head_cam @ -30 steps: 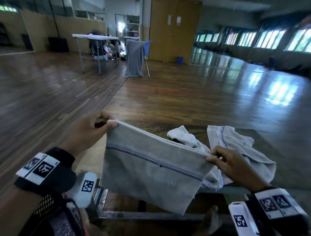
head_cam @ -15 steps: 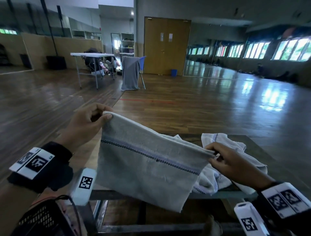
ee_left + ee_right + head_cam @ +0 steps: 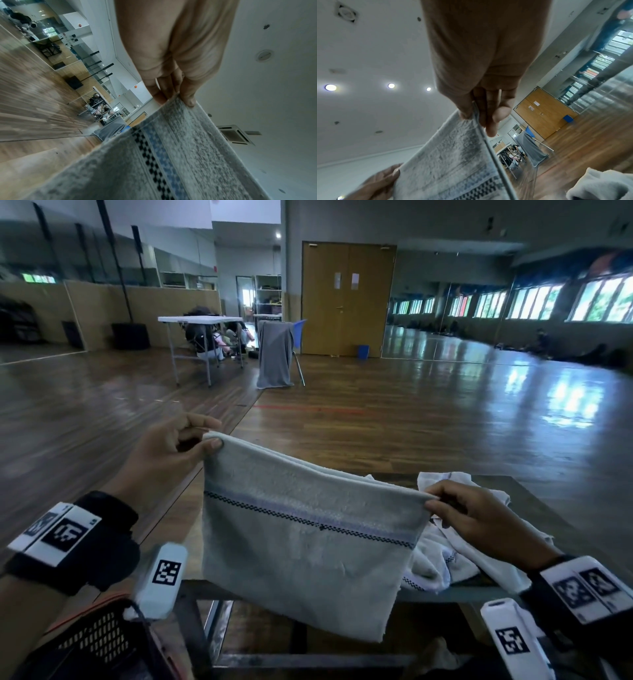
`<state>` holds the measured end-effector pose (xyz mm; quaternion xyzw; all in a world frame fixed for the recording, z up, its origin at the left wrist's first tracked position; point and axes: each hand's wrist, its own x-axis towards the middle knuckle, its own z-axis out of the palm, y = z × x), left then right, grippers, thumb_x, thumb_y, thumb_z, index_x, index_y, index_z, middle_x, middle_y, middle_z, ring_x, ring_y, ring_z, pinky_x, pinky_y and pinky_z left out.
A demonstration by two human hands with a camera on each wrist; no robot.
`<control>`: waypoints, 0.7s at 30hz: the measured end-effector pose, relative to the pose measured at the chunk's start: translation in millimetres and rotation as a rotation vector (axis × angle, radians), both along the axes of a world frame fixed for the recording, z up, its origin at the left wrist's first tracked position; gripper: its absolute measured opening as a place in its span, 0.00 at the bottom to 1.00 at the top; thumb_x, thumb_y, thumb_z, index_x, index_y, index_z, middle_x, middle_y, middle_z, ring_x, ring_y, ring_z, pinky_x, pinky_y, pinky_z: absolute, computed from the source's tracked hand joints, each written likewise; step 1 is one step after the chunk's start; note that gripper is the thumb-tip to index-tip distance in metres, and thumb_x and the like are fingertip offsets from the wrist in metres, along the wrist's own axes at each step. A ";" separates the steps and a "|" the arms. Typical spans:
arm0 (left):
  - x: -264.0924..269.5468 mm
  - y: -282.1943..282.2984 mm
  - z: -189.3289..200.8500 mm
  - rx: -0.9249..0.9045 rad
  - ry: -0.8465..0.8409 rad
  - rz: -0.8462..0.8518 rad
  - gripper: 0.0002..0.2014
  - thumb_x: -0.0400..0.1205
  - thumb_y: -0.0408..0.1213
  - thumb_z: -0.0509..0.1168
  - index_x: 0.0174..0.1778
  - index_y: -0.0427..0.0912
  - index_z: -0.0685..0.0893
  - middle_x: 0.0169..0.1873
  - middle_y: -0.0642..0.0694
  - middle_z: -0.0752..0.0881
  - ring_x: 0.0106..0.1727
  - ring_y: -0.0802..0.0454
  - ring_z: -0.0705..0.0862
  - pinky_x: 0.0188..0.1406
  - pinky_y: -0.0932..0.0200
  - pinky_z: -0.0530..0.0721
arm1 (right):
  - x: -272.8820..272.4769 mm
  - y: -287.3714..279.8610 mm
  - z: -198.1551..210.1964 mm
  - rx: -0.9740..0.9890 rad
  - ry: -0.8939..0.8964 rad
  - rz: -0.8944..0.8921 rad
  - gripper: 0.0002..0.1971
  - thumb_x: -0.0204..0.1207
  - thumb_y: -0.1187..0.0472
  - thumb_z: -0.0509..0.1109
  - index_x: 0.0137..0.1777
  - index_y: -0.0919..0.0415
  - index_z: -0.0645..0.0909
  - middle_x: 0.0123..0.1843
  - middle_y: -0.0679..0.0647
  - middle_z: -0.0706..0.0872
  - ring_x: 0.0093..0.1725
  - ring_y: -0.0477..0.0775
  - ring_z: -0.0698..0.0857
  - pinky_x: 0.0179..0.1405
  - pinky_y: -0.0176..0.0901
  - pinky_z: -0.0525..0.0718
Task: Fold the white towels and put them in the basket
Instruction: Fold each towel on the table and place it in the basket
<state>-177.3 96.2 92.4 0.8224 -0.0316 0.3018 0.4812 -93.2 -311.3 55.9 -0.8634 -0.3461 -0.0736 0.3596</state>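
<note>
Head view: your left hand point(image 3: 171, 451) pinches the towel's point(image 3: 308, 539) top left corner, with the basket point(image 3: 99, 642) low beside that wrist. Your right hand point(image 3: 479, 522) pinches the top right corner, so the towel hangs doubled in the air before the table point(image 3: 534, 501), where crumpled towels point(image 3: 445, 563) lie.

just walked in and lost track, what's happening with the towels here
A person is mid-fold: the left hand and right hand each pinch a top corner of a white towel, held up doubled over in the air. More unfolded towels lie heaped on the table. The black basket sits lower left.
</note>
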 end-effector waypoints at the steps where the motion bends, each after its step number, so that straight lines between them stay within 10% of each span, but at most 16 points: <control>1: -3.3 -0.4 -0.2 -0.003 0.000 -0.011 0.09 0.74 0.36 0.71 0.50 0.47 0.86 0.39 0.51 0.91 0.42 0.63 0.87 0.41 0.73 0.84 | -0.9 0.1 1.4 0.024 0.004 0.004 0.08 0.78 0.66 0.67 0.46 0.51 0.84 0.39 0.47 0.88 0.34 0.46 0.84 0.37 0.42 0.84; 4: -11.7 0.1 -0.4 -0.008 0.014 -0.027 0.09 0.70 0.39 0.73 0.46 0.47 0.88 0.40 0.55 0.92 0.41 0.63 0.89 0.40 0.76 0.83 | -2.9 1.3 9.3 0.120 0.034 0.017 0.14 0.77 0.71 0.66 0.47 0.49 0.84 0.39 0.48 0.89 0.31 0.40 0.83 0.33 0.30 0.80; 7: -16.1 3.0 -0.6 -0.043 0.021 -0.025 0.13 0.67 0.40 0.74 0.46 0.41 0.89 0.40 0.52 0.92 0.40 0.60 0.89 0.39 0.73 0.85 | -0.1 0.8 18.4 0.129 0.063 0.005 0.14 0.78 0.70 0.66 0.51 0.50 0.84 0.41 0.61 0.89 0.30 0.48 0.81 0.33 0.45 0.82; 12: -18.9 3.1 -7.7 -0.097 0.016 -0.017 0.10 0.66 0.39 0.76 0.41 0.42 0.89 0.35 0.52 0.92 0.35 0.63 0.88 0.34 0.76 0.83 | 5.6 -2.0 26.3 0.104 0.035 0.032 0.11 0.76 0.70 0.69 0.48 0.51 0.85 0.43 0.48 0.90 0.39 0.37 0.86 0.40 0.26 0.81; 21: -23.8 19.5 -23.5 -0.083 0.266 -0.223 0.11 0.70 0.39 0.71 0.46 0.39 0.87 0.42 0.39 0.92 0.44 0.49 0.90 0.43 0.66 0.87 | 3.7 -5.5 21.4 0.113 0.344 0.113 0.04 0.71 0.72 0.72 0.40 0.63 0.84 0.33 0.51 0.90 0.32 0.39 0.85 0.32 0.27 0.81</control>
